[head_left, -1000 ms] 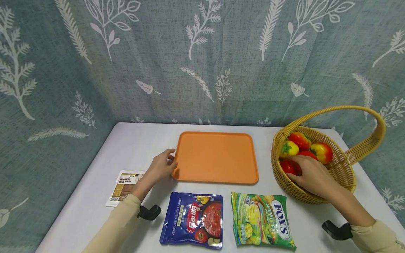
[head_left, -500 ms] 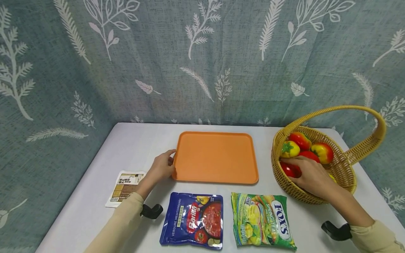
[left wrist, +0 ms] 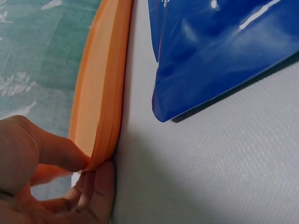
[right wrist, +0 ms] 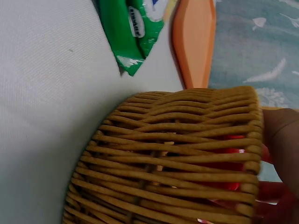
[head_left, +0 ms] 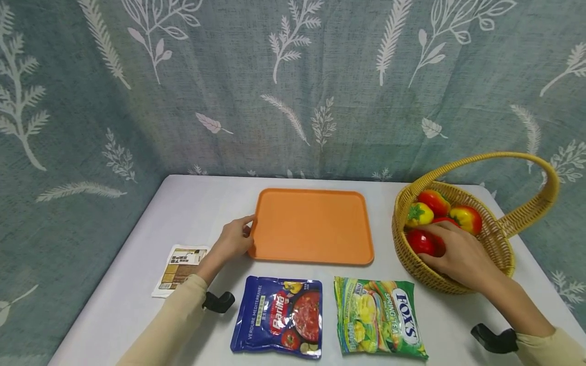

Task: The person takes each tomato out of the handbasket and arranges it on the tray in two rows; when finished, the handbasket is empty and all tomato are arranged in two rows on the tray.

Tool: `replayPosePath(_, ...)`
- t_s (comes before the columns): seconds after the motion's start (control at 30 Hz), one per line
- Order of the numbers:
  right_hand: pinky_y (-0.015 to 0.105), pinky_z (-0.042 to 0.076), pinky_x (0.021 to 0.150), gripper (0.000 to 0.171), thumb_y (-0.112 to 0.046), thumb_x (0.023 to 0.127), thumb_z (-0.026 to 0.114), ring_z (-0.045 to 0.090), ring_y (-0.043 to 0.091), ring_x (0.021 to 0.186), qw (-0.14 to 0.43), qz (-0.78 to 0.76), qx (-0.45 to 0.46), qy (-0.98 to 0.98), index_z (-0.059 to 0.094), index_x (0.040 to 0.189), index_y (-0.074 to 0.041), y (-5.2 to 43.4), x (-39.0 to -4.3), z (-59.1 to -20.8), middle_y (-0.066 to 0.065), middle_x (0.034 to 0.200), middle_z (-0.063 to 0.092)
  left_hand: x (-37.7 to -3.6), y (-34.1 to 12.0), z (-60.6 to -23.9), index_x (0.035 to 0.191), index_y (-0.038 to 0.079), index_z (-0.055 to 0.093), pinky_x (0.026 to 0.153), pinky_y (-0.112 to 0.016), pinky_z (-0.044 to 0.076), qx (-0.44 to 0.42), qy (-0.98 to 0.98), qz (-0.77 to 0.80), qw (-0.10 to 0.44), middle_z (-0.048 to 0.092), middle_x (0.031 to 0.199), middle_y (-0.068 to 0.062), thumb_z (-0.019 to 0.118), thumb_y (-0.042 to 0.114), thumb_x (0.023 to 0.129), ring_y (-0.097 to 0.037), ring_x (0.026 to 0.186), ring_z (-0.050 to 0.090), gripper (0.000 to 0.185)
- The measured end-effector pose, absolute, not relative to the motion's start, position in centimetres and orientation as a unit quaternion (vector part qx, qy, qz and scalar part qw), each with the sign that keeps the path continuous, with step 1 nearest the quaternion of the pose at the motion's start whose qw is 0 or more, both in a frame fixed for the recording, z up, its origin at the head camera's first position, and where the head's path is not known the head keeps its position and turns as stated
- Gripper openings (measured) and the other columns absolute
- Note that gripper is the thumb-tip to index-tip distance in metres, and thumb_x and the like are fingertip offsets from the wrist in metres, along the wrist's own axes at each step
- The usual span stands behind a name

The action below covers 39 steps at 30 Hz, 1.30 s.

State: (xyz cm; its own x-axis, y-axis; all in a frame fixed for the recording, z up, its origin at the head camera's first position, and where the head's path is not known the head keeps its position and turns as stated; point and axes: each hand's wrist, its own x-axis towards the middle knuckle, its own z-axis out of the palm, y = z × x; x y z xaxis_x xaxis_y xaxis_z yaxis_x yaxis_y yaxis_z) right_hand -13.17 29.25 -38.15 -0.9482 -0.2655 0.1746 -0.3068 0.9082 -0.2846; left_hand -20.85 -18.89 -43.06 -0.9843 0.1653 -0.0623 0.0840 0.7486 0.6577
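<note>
Left hand pinches the tray edge to steady it; right hand curls round a red pepper in the basket.

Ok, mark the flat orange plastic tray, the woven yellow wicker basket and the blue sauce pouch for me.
flat orange plastic tray (head_left: 311, 226), head view, bare middle of its floor.
woven yellow wicker basket (head_left: 501, 239), head view, inner right wall.
blue sauce pouch (head_left: 256, 315), head view, blue left half of its front.
</note>
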Motion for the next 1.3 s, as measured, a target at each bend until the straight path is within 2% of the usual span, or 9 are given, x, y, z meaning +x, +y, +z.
replayPosePath(0.3, 0.068, 0.052, 0.074, 0.062, -0.023, 0.072, 0.089, 0.060, 0.049, 0.098, 0.133, 0.166, 0.155, -0.965, 0.064, 0.126, -0.002, 29.4, -12.2, -36.8, 0.027, 0.119, 0.059, -20.9, -19.1, -43.3, 0.145, -0.004, 0.047, 0.060, -0.030, 0.051, 0.065, 0.928, 0.361, 0.065, 0.068, 0.098, -0.019, 0.059, -0.006, 0.077, -0.027, 0.081, 0.060, 0.069)
replayPosePath(0.57, 0.063, 0.055, 0.069, 0.065, -0.026, 0.070, 0.090, 0.062, 0.044, 0.090, 0.168, 0.155, 0.172, -0.958, 0.066, 0.127, -0.006, 28.1, -11.6, -34.9, 0.024, 0.118, 0.060, -20.9, -19.1, -43.0, 0.147, -0.003, 0.044, 0.060, -0.031, 0.053, 0.061, 0.919, 0.382, 0.078, 0.067, 0.103, -0.021, 0.059, -0.005, 0.079, -0.026, 0.079, 0.062, 0.069)
replayPosePath(0.8, 0.062, 0.056, 0.069, 0.065, -0.025, 0.070, 0.090, 0.061, 0.043, 0.096, 0.164, 0.157, 0.188, -0.956, 0.067, 0.128, -0.009, 25.9, -11.0, -33.9, 0.022, 0.120, 0.060, -20.8, -19.3, -43.3, 0.148, -0.002, 0.043, 0.058, -0.030, 0.055, 0.049, 0.912, 0.396, 0.093, 0.067, 0.106, -0.023, 0.058, -0.008, 0.079, -0.025, 0.078, 0.063, 0.070)
replayPosePath(1.1, 0.056, 0.058, 0.067, 0.062, -0.021, 0.069, 0.090, 0.061, 0.036, 0.098, 0.195, 0.177, 0.237, -0.935, 0.068, 0.126, -0.010, 23.5, -12.1, -33.3, 0.016, 0.118, 0.063, -20.8, -19.2, -43.2, 0.148, -0.001, 0.043, 0.059, -0.031, 0.055, 0.047, 0.913, 0.395, 0.094, 0.065, 0.105, -0.023, 0.058, -0.009, 0.079, -0.026, 0.077, 0.062, 0.071)
replayPosePath(1.3, 0.052, 0.059, 0.069, 0.062, -0.021, 0.071, 0.089, 0.061, 0.032, 0.099, 0.180, 0.184, 0.252, -0.933, 0.068, 0.128, -0.011, 22.2, -12.7, -33.5, 0.013, 0.119, 0.062, -20.8, -19.3, -43.2, 0.147, 0.001, 0.044, 0.060, -0.031, 0.055, 0.048, 0.917, 0.385, 0.094, 0.065, 0.105, -0.023, 0.058, -0.007, 0.079, -0.027, 0.078, 0.062, 0.070)
